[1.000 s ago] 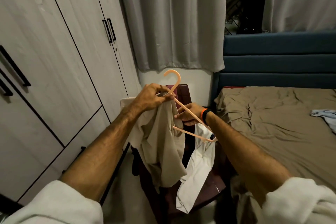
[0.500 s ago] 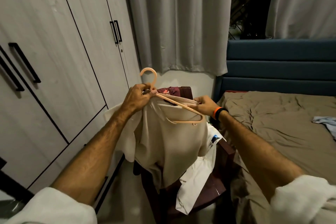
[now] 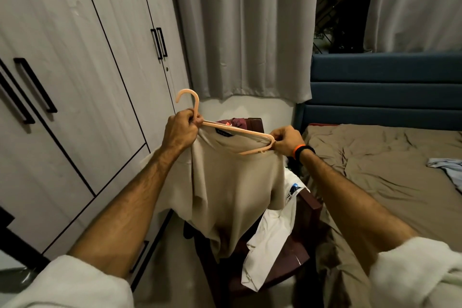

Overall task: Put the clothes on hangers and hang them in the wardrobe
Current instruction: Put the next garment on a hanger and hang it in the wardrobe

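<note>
Now both hands' fingers (image 3: 192, 120) around hanger (image 3: 240, 132).

Grey curtains (image 3: 240, 27) over dark window (image 3: 342, 5); blue headboard (image 3: 385, 87); rumpled brown bed (image 3: 390, 170).

Chair (image 3: 306, 255) mostly under clothes

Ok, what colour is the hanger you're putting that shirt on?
Pale peach-orange plastic hanger, under a beige shirt; the head view shows it clearly.
</note>
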